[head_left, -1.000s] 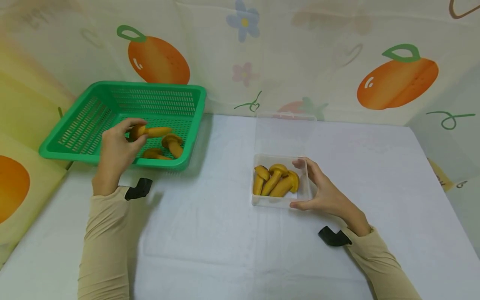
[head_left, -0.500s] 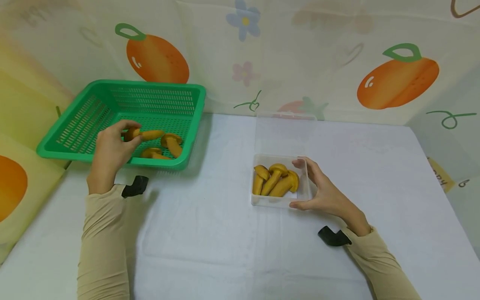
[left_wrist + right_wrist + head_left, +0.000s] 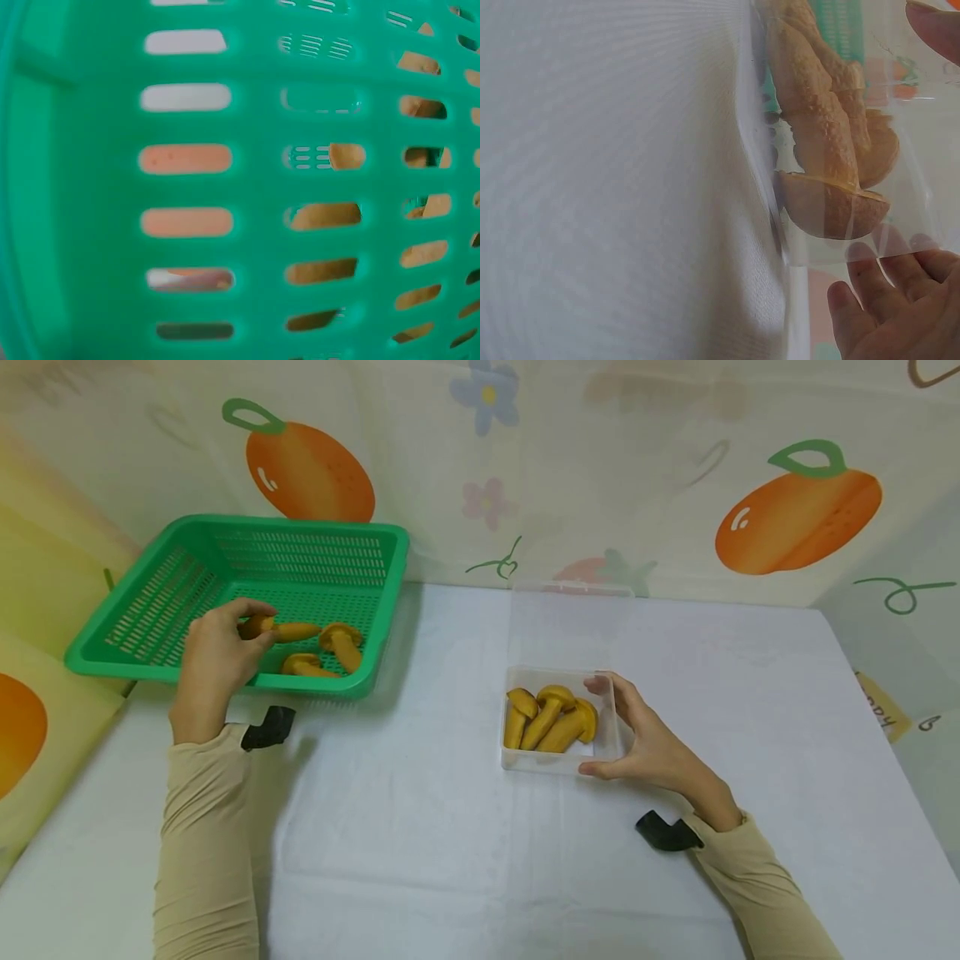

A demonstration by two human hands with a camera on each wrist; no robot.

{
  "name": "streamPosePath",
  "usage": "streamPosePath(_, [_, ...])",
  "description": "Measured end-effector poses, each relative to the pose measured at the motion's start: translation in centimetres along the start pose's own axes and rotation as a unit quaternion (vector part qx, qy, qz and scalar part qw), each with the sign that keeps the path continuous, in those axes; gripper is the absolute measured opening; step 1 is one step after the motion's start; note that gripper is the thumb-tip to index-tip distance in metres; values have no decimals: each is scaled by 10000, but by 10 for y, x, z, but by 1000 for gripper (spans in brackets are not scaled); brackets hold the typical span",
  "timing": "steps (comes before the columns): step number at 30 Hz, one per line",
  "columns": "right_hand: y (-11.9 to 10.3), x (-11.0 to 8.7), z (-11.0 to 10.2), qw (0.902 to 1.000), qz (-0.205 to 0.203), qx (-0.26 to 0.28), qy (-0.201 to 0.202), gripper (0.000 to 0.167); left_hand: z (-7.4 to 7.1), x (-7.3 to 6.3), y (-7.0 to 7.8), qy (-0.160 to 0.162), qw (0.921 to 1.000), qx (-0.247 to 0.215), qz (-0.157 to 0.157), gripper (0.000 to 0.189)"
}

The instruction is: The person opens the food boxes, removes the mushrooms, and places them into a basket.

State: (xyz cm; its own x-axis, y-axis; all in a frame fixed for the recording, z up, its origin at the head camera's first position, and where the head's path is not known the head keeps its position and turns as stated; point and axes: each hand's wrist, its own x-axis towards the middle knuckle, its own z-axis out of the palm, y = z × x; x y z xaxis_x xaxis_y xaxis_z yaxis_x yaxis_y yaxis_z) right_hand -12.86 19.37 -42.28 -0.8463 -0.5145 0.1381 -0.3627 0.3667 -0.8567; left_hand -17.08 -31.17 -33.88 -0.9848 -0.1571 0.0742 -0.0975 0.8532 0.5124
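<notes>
In the head view my left hand (image 3: pixel 217 652) reaches over the front rim of the green basket (image 3: pixel 386 610) and pinches a yellow-brown mushroom (image 3: pixel 296 632) by its cap end, stem pointing right. Two more mushrooms lie in the basket: one (image 3: pixel 342 645) just right of the stem, another (image 3: pixel 306 665) near the front wall. My right hand (image 3: pixel 652 747) grips the right side of a clear plastic box (image 3: pixel 551 763), thumb at the front corner, fingers at the back. Several mushrooms (image 3: pixel 551 718) lie inside it. Through the basket wall, the left wrist view shows only slivers of hand and mushrooms.
The box's clear lid (image 3: pixel 570 627) lies opened back behind it. A white cloth (image 3: pixel 390 827) covers the table. Behind stands a printed curtain (image 3: pixel 420 452) with the basket close against it on the left.
My left hand has shifted slightly left and lower into the basket, carrying the pinched mushroom along. The right hand and the box have stayed in place.
</notes>
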Motion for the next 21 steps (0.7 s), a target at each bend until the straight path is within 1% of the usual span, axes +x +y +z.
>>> streamPosePath(2, [0,0,0,10000,11,-4,0,113,0,0,0,-67,9999,79,-16,34])
streamPosePath(6, [1,0,0,10000,19,-15,3,113,0,0,0,-100,9998,159,-55,37])
streamPosePath(11, [1,0,0,10000,-33,-14,12,113,0,0,2,-121,9998,151,-78,37])
streamPosePath(17, [2,0,0,9999,-135,-2,30,113,-1,1,2,-262,9994,213,-115,36])
streamPosePath(21, [2,1,0,10000,-95,-1,23,113,-1,3,1,-325,9992,207,-111,35])
